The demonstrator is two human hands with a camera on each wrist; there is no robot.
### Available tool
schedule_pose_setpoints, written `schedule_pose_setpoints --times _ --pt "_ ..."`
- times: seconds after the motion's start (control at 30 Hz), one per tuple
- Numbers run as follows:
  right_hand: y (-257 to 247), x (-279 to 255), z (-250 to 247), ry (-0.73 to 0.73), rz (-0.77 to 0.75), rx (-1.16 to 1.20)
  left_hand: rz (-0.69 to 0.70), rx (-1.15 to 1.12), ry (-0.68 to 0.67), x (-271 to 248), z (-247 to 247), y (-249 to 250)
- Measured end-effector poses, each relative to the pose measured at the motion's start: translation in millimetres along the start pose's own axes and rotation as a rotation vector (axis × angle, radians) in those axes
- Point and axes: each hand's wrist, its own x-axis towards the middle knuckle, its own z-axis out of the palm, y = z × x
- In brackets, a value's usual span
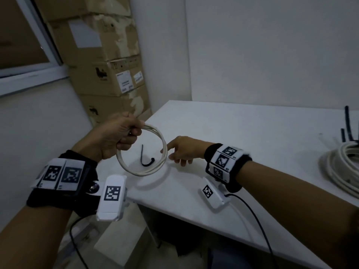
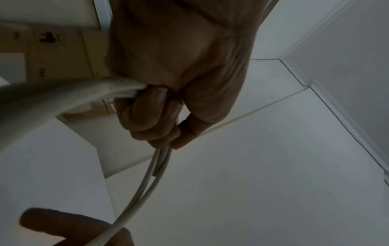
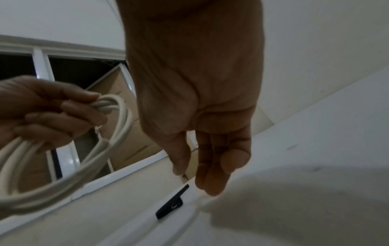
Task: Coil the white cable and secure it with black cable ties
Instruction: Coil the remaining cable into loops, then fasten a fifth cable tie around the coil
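Observation:
My left hand (image 1: 124,133) grips a round coil of white cable (image 1: 153,169) and holds it upright above the near left corner of the white table (image 1: 252,136). The same coil (image 3: 84,164) hangs from that hand (image 3: 48,113) in the right wrist view. A black cable tie (image 1: 146,159) lies curved on the table and shows through the ring; in the right wrist view the tie (image 3: 171,203) lies just below my fingertips. My right hand (image 1: 178,152) hovers low over the table to the right of the coil, fingers loosely extended (image 3: 212,166), holding nothing.
Another bundle of white cable (image 1: 342,167) lies at the table's right edge, with several black ties (image 1: 347,125) beside it. Stacked cardboard boxes (image 1: 108,65) stand against the wall behind the table's left corner. A window (image 1: 21,41) is at the far left.

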Motion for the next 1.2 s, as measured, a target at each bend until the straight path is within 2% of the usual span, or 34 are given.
schedule_pose_setpoints --times 0.17,0.3,0.43,0.57,0.63,0.77,0.87,1.07,1.2 --pt "-27 27 20 -0.075 -0.033 -0.160 -0.027 0.001 0.018 -4 -19 -5" --pt "-38 30 24 -0.077 -0.055 -0.395 -0.034 0.002 0.025 -5 -24 -6" --pt "-28 15 17 -0.086 -0.059 -0.397 -0.035 -0.011 0.004 -2 -15 -3" --pt "-3 -13 -1 -0.073 0.020 -0.328 -0.009 -0.014 -0.004 2 11 1" --pt "11 -32 -15 0.025 0.036 -0.302 0.001 -0.025 -0.023 5 30 2" --pt "45 -77 -40 0.377 0.028 -0.302 0.013 -0.003 -0.085 13 73 5" --pt "70 -116 -56 0.601 0.047 -0.200 0.024 0.005 -0.129 20 109 10" --pt "102 -203 -74 1.081 0.022 0.376 0.089 0.016 -0.202 24 190 23" --pt "113 -254 -67 1.246 -0.078 0.917 0.136 -0.031 -0.225 26 240 33"
